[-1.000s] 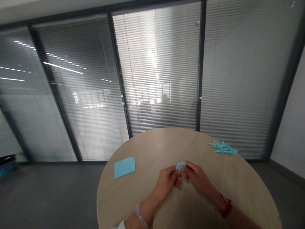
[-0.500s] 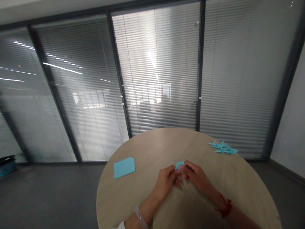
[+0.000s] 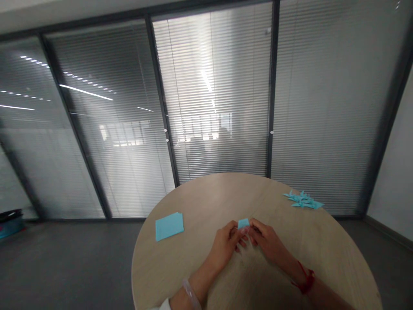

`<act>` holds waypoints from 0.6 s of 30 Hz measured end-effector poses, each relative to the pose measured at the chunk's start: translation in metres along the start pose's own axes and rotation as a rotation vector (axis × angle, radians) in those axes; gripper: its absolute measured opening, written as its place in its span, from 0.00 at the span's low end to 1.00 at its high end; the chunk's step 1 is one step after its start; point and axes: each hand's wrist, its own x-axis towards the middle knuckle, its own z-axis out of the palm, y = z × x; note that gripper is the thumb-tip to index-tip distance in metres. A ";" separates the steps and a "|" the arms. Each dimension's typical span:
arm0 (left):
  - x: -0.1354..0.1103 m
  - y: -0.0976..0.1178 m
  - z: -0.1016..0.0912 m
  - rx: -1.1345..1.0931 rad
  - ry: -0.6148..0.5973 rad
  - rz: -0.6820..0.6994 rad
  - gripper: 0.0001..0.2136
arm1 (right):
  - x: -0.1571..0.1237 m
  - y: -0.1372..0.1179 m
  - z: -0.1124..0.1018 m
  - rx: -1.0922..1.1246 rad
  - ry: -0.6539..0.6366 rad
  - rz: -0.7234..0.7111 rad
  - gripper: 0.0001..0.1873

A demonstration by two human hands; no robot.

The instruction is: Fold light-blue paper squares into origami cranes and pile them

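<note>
A small folded piece of light blue paper is held between both hands just above the round wooden table. My left hand pinches its left side with the fingertips closed on it. Close against it on the right, my right hand pinches the other side the same way. A pale bracelet sits on the left wrist and a red cord on the right wrist.
A stack of flat blue paper sheets lies at the table's left. Several folded blue paper figures lie at the far right edge. Glass walls with blinds stand behind the table; dark floor surrounds it.
The hands have stayed in place, with the fingers shifting slightly on the paper piece. The paper looks a little more compact and level than one second ago.
</note>
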 end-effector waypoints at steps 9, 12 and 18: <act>-0.001 -0.001 0.000 -0.015 -0.014 0.026 0.16 | -0.002 -0.008 0.001 0.003 -0.024 0.029 0.18; 0.000 -0.002 0.000 -0.024 -0.015 0.019 0.16 | -0.001 -0.008 0.001 0.021 -0.036 0.037 0.18; 0.000 -0.001 0.001 -0.024 -0.014 0.015 0.16 | -0.002 -0.009 0.001 0.004 -0.033 0.042 0.18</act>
